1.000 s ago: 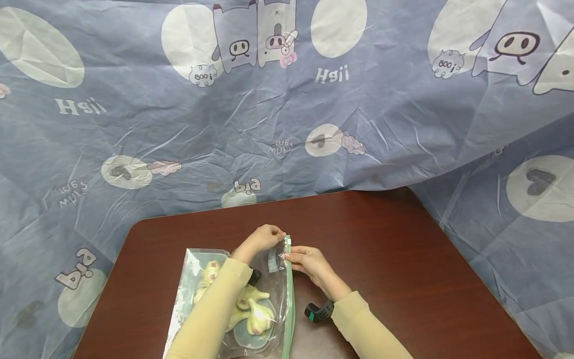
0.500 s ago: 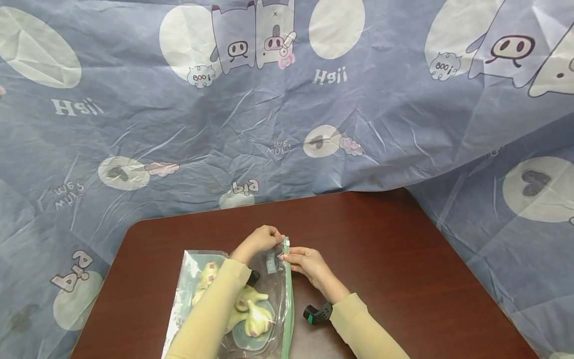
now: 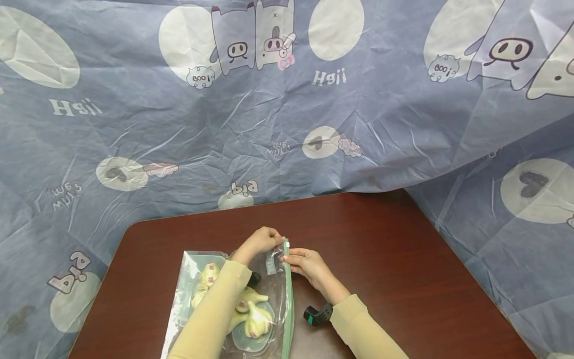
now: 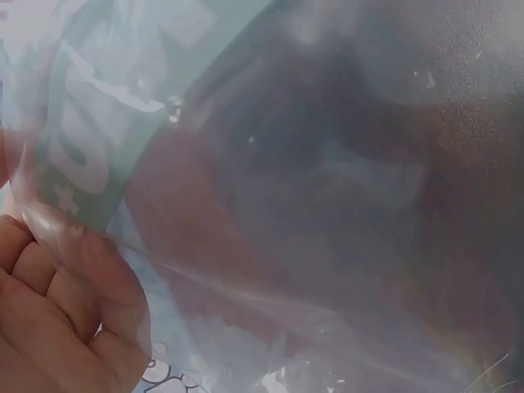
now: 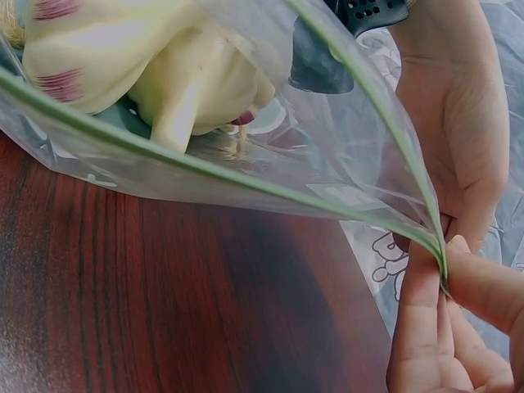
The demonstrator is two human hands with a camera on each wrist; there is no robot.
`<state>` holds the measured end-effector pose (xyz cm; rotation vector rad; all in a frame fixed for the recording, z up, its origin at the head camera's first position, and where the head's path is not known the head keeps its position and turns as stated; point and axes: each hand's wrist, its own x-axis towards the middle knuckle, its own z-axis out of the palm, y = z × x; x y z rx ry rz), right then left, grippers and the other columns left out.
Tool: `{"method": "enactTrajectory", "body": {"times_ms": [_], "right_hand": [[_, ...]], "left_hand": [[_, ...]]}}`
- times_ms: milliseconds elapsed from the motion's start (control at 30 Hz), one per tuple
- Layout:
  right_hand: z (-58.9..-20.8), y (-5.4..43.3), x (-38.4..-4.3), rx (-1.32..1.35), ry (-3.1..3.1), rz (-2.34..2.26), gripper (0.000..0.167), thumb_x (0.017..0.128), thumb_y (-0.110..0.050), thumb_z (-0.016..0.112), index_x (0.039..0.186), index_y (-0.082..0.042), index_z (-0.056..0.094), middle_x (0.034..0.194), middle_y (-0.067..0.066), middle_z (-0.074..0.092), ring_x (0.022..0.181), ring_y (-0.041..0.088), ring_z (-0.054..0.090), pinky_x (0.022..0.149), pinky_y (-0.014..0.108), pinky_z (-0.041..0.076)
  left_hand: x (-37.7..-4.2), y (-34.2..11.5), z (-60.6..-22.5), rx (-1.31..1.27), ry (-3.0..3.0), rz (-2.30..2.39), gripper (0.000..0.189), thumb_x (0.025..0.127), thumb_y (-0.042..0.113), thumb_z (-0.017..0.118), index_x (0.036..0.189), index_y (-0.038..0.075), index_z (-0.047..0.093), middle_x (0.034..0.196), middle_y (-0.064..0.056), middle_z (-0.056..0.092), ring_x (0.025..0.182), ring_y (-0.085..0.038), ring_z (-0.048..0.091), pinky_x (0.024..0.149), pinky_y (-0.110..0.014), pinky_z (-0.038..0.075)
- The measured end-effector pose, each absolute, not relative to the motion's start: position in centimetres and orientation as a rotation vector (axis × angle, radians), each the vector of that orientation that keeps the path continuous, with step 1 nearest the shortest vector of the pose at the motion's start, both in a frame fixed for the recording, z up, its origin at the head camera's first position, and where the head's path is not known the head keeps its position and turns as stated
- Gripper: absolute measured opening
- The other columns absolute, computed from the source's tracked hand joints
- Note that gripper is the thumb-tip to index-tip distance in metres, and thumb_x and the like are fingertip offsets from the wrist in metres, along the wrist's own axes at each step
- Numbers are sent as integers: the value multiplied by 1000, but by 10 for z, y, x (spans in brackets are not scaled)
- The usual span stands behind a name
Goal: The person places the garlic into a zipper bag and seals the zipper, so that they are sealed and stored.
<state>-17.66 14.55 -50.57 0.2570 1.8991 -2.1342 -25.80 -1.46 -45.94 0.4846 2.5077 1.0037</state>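
Observation:
A clear zip bag (image 3: 277,294) with a green zip strip (image 3: 289,299) lies on the table, its mouth facing right. Several garlic bulbs (image 3: 257,320) are inside it, with a pale bluish dish (image 3: 248,341) under them. At the far end of the strip, my left hand (image 3: 261,240) pinches the bag's corner beside a small white tab (image 3: 287,244). My right hand (image 3: 310,267) grips the strip just nearer, thumb against fingers. In the right wrist view the two green edges (image 5: 246,176) part widely and meet at the right fingers (image 5: 422,327). The left forearm covers part of the bag.
The dark red-brown table (image 3: 394,259) extends to the right and behind the hands. A blue patterned cloth (image 3: 242,119) hangs behind it and along the right side. A black wrist strap (image 3: 318,314) is on the right wrist.
The head view has shifted slightly. Both hands keep their hold at the far corner of the bag, and the garlic stays in place.

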Motion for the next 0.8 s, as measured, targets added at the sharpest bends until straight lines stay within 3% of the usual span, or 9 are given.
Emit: {"method": "enactTrajectory", "body": {"times_ms": [567, 800], "right_hand": [[-507, 146, -176, 260, 1900, -2144, 36, 92, -12, 68, 120, 10, 61, 100, 7, 74, 87, 8, 70, 78, 23, 58], [-507, 150, -185, 362, 1941, -2129, 43, 100, -25, 58, 122, 11, 59, 105, 14, 70, 87, 11, 69, 81, 27, 58]], "left_hand": [[-255, -11, -460, 473, 2497, 996, 29, 98, 27, 61, 79, 7, 67, 66, 3, 53, 62, -11, 48, 58, -23, 40], [-256, -9, -458, 492, 2488, 1002, 28, 98, 26, 60, 79, 7, 67, 66, 3, 54, 61, -11, 49, 57, -24, 41]]}}
